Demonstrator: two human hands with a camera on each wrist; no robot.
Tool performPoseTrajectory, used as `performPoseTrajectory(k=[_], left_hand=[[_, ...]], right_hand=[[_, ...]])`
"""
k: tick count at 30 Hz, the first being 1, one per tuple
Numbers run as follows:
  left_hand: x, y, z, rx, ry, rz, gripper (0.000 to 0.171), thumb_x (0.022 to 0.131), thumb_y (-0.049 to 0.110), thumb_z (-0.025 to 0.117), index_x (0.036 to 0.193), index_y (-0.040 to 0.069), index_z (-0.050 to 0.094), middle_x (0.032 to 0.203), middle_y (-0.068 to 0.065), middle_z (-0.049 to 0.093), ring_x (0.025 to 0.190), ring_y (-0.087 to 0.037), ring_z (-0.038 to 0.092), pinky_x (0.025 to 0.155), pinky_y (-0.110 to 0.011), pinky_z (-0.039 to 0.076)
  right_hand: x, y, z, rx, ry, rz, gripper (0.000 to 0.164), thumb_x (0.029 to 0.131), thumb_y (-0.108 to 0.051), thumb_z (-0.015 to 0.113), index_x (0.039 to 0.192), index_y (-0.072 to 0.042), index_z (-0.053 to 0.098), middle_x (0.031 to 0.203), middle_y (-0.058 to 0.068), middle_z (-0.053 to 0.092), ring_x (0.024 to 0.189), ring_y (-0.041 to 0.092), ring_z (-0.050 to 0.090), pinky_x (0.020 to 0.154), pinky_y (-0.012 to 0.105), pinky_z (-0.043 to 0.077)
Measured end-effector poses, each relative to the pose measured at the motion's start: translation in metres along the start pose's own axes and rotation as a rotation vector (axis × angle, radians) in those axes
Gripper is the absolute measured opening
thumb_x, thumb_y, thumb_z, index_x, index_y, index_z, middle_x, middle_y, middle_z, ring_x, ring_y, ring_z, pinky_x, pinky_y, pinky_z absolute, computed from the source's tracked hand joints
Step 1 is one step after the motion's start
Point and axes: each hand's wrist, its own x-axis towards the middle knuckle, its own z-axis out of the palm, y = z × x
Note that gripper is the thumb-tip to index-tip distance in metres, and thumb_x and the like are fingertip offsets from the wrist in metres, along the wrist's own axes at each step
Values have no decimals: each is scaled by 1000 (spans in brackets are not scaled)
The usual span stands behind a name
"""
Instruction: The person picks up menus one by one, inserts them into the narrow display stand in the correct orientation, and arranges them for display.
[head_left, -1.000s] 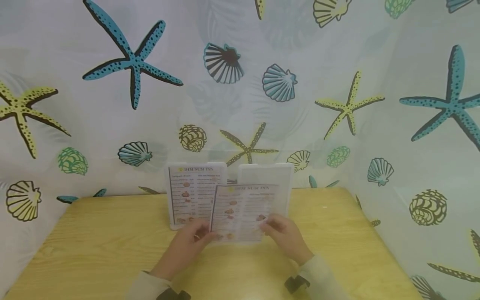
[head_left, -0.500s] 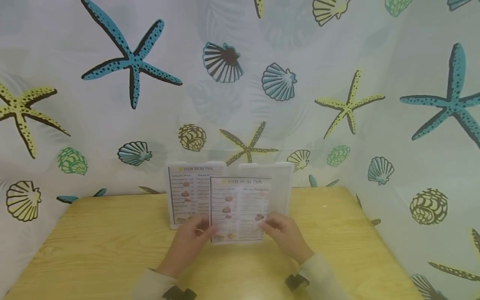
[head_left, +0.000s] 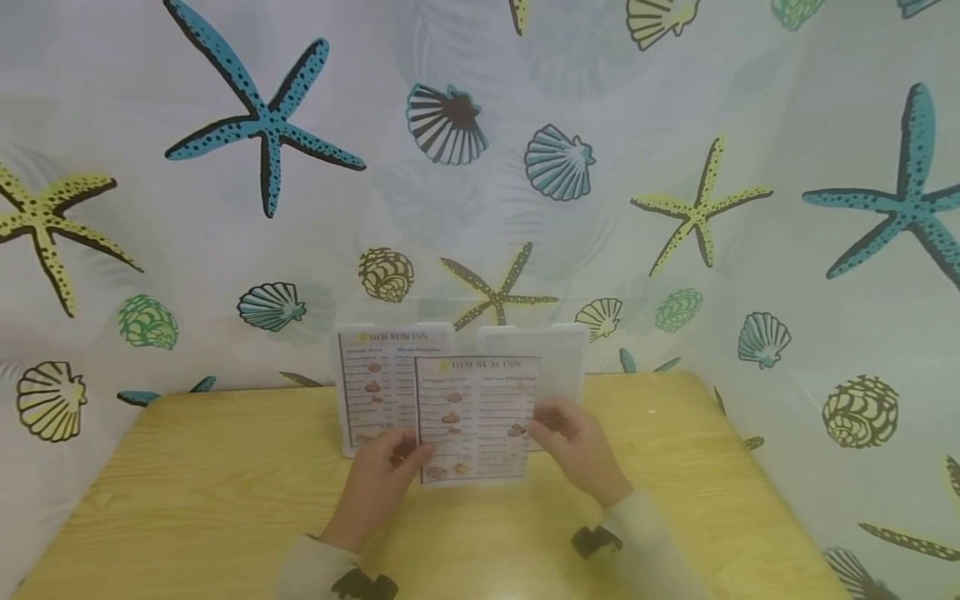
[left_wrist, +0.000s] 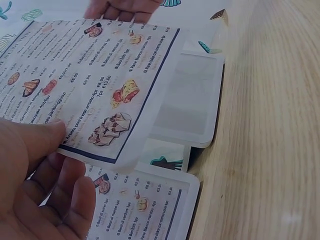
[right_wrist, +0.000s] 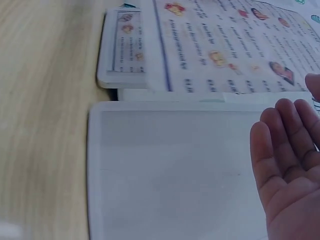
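Observation:
A printed "DIM SUM INN" menu sheet [head_left: 476, 408] is held up near the middle of the head view. My left hand [head_left: 377, 483] pinches its lower left edge; in the left wrist view the thumb [left_wrist: 47, 137] lies over the printed face and the fingers are behind. At the sheet's right side is my right hand [head_left: 579, 446], whose fingers [right_wrist: 287, 135] are extended and apart from the paper in the right wrist view. Behind the sheet stand two white-framed panels: one shows the same menu [head_left: 363, 375], the other is a blank panel [right_wrist: 175, 170].
Both panels stand toward the back of a light wooden table [head_left: 225, 483]. A white curtain [head_left: 330, 225] printed with starfish and shells hangs behind the table and along its right side.
The sheet has swung left and turned to face the head camera more squarely. My right hand has let go of its right edge and risen slightly; the left still holds on.

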Motion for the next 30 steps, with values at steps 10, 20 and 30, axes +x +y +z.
performPoseTrajectory(k=[10,20,30], left_hand=[[1,-3,5,-22,17,54,16,99,30,70,105,15,71,98,5,69,94,-13,64,84,-29,57],[10,9,-4,-31,86,94,31,99,28,71,121,7,68,107,-1,72,99,-15,65,87,-31,56],[18,13,-7,-46,109,64,13,99,26,72,105,14,71,103,2,73,94,-14,67,84,-28,58]], right_hand=[[13,-4,-7,51,24,23,6,102,-11,65,106,-8,68,106,8,75,96,19,71,88,34,60],[11,1,-5,54,45,17,7,102,-11,64,104,-6,68,103,9,74,95,20,71,89,32,59],[11,7,-2,35,51,-7,8,101,-10,65,108,-7,69,104,8,74,96,16,70,88,32,59]])
